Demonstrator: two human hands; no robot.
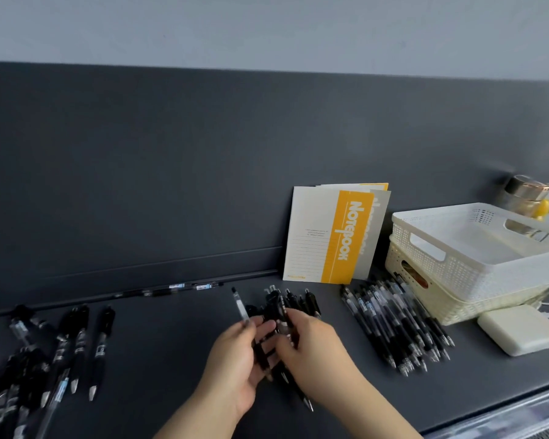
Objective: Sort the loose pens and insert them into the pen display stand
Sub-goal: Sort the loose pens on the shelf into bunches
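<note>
Both my hands hold one bundle of black pens (278,315) just above the dark desk, near the middle. My left hand (235,362) grips the bundle from the left, and a clear-barrelled pen (240,307) sticks up by its fingertips. My right hand (311,353) curls round the bundle from the right. A neat row of black pens (396,324) lies to the right. Several loose pens (54,350) are scattered at the left. A few pens (184,288) lie along the back ledge. No pen display stand is in view.
Yellow-and-white notebooks (330,236) lean against the dark back panel. Two stacked white mesh baskets (476,258) stand at the right, with a white power adapter (520,334) in front and a glass bottle (526,194) behind. The desk's front edge (504,410) runs at the lower right.
</note>
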